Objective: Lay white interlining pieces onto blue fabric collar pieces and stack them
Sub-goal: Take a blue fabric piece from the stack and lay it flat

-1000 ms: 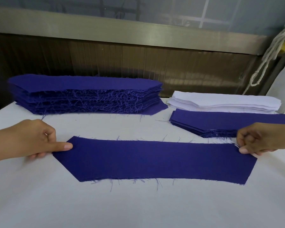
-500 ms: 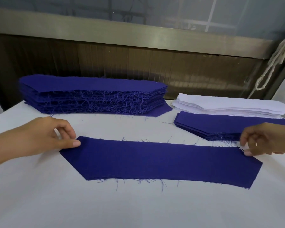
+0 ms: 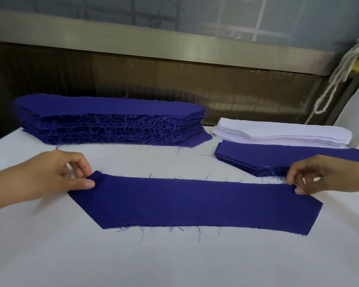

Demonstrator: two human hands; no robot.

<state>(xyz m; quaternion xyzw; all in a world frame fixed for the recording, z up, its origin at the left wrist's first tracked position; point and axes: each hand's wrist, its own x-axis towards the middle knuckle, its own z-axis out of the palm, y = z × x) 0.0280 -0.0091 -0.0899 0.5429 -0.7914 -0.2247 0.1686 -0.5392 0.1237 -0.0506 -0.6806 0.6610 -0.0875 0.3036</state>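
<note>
One blue collar piece (image 3: 195, 201) lies flat on the white table (image 3: 174, 262) in front of me. My left hand (image 3: 50, 177) pinches its pointed left tip, thumb on top and fingers curled behind the edge. At the far right corner, my right hand (image 3: 323, 175) pinches the upper edge between thumb and fingertips. A stack of white interlining pieces (image 3: 282, 133) sits at the back right. Just in front of it lies a low stack of blue pieces (image 3: 267, 158).
A tall pile of frayed blue collar pieces (image 3: 112, 121) stands at the back left. Behind the table runs a metal rail (image 3: 153, 40) over a dark wooden panel. A white rope (image 3: 336, 79) hangs at the far right.
The fingers of both hands have uncurled a little at the piece's ends, the left index finger lifting off the tip. The piece itself stays flat in the same spot.
</note>
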